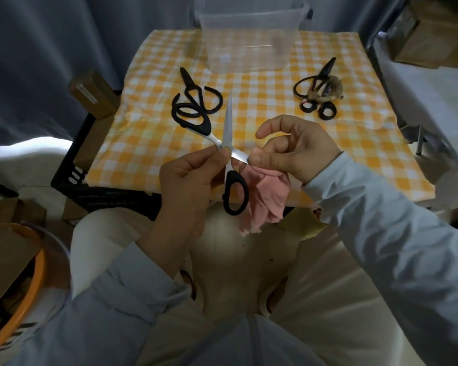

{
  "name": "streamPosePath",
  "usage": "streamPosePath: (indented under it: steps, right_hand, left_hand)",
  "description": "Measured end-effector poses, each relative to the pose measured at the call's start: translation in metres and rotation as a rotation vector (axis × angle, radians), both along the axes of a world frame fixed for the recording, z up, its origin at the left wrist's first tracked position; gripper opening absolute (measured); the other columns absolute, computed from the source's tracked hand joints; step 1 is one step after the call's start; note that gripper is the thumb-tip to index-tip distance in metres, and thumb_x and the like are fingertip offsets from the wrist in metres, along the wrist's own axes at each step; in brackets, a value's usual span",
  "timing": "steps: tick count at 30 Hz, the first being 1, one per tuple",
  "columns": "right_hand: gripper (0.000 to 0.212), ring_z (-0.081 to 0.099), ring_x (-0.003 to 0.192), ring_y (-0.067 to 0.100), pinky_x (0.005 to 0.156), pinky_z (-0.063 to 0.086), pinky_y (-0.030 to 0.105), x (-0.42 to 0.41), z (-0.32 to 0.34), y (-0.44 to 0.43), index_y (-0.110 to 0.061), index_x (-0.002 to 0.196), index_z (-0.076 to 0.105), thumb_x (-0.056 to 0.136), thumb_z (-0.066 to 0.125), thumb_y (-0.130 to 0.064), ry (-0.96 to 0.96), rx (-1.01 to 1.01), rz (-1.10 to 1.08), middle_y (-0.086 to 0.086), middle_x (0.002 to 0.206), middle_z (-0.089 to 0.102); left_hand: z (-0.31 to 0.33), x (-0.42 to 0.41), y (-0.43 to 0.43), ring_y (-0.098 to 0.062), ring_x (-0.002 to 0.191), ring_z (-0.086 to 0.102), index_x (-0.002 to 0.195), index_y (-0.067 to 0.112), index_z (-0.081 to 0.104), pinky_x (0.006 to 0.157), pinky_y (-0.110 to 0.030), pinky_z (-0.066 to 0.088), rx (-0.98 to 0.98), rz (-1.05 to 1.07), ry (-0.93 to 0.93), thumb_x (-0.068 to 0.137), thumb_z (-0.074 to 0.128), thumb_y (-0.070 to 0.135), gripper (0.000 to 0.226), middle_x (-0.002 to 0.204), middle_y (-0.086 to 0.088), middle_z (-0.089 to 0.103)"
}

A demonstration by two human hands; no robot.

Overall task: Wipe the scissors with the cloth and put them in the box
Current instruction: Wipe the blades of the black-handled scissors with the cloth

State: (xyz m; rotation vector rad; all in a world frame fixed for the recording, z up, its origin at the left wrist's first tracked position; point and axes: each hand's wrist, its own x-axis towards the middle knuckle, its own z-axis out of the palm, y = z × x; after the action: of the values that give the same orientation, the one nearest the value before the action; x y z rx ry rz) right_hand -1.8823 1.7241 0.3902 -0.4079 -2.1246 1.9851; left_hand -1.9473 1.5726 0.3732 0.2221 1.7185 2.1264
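Left hand (pixel 188 178) raised over the lap, fingers (pixel 217 155) clamped on the scissors (pixel 228 122) right at the pivot, thumb and forefinger pinching the metal. Opened wide into an X: one blade pointing up and away from those fingers, the other running rightward straight into the right hand (pixel 299 151). One black handle hanging just below the left fingers, the other sticking out up-left of them. Right fingers (pixel 259 158) pinched together on the pink cloth (pixel 265 196), wrapped round that rightward blade near its tip; forefinger lifted and hooked, off the cloth. Rest of the cloth dangling below the right fingers, just beside the lower handle. Beyond both hands, on the yellow-checked surface (pixel 262 101): a black pair of scissors (pixel 190 84) up-left of the left fingers, more black scissors (pixel 325 70) well beyond the right fingers with something fuzzy lying on them, and the clear box (pixel 249 35) farthest off, between the two.
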Motion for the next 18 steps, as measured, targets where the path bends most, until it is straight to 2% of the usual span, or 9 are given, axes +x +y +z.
streamPosePath:
  steps: [5, 7, 9, 11, 13, 16, 18]
  right_hand:
    - [0.04, 0.064, 0.055, 0.009, 0.058, 0.055, 0.025, 0.006, 0.003, 0.009, -0.013, 0.094, 0.056, 0.067, 0.067, 0.014, -0.036, -0.015, 0.11, 0.001, 0.057, 0.067]
    - [0.036, 0.061, 0.049, 0.008, 0.05, 0.052, 0.022, 0.003, 0.001, 0.006, -0.013, 0.09, 0.056, 0.067, 0.07, 0.011, -0.037, 0.024, 0.057, 0.0, 0.053, 0.065]
    - [0.032, 0.055, 0.04, 0.005, 0.04, 0.043, 0.017, 0.0, 0.0, 0.002, -0.013, 0.085, 0.053, 0.068, 0.072, 0.008, -0.024, 0.024, -0.006, -0.002, 0.047, 0.062]
    - [0.031, 0.052, 0.037, 0.005, 0.037, 0.04, 0.016, -0.002, -0.002, 0.001, -0.013, 0.084, 0.052, 0.066, 0.073, 0.002, -0.006, 0.007, -0.017, -0.002, 0.046, 0.061]
    - [0.033, 0.056, 0.042, 0.007, 0.042, 0.045, 0.02, 0.001, -0.003, 0.004, -0.014, 0.088, 0.054, 0.064, 0.073, -0.001, -0.01, -0.005, 0.036, -0.001, 0.052, 0.064]
    - [0.041, 0.063, 0.055, 0.011, 0.059, 0.054, 0.03, 0.005, -0.007, 0.012, -0.015, 0.093, 0.055, 0.057, 0.072, -0.004, -0.065, 0.001, 0.115, -0.001, 0.06, 0.067]
    - [0.039, 0.062, 0.052, 0.011, 0.056, 0.053, 0.028, 0.004, -0.008, 0.011, -0.015, 0.09, 0.055, 0.06, 0.073, 0.001, -0.082, 0.035, 0.099, 0.0, 0.057, 0.066]
  left_hand:
    - [-0.001, -0.004, -0.001, -0.015, 0.064, 0.068, 0.082, 0.011, 0.072, 0.061, -0.022, 0.054, -0.007, 0.015, 0.007, 0.083, 0.066, 0.007, 0.008, 0.069, 0.0, 0.072]
    - [-0.001, -0.003, 0.0, -0.015, 0.063, 0.067, 0.081, 0.012, 0.072, 0.062, -0.022, 0.055, -0.017, 0.012, 0.039, 0.083, 0.066, 0.007, 0.009, 0.067, 0.001, 0.072]
    - [-0.002, -0.002, 0.002, -0.014, 0.061, 0.066, 0.078, 0.014, 0.073, 0.062, -0.022, 0.055, -0.021, 0.009, 0.046, 0.083, 0.066, 0.006, 0.011, 0.065, 0.002, 0.071]
    - [-0.002, -0.002, 0.002, -0.015, 0.06, 0.066, 0.077, 0.014, 0.073, 0.062, -0.023, 0.055, -0.021, 0.008, 0.038, 0.082, 0.066, 0.006, 0.012, 0.064, 0.001, 0.071]
    - [-0.003, -0.003, 0.001, -0.015, 0.061, 0.066, 0.078, 0.014, 0.073, 0.062, -0.023, 0.055, -0.025, 0.009, 0.038, 0.082, 0.067, 0.007, 0.01, 0.065, 0.0, 0.071]
    - [-0.005, -0.004, 0.0, -0.016, 0.065, 0.067, 0.079, 0.015, 0.073, 0.065, -0.025, 0.057, -0.035, 0.016, 0.046, 0.082, 0.067, 0.007, 0.011, 0.067, 0.002, 0.072]
    - [-0.007, -0.002, 0.0, -0.015, 0.065, 0.067, 0.078, 0.016, 0.073, 0.066, -0.026, 0.058, -0.049, 0.004, 0.063, 0.083, 0.066, 0.007, 0.012, 0.067, 0.004, 0.072]
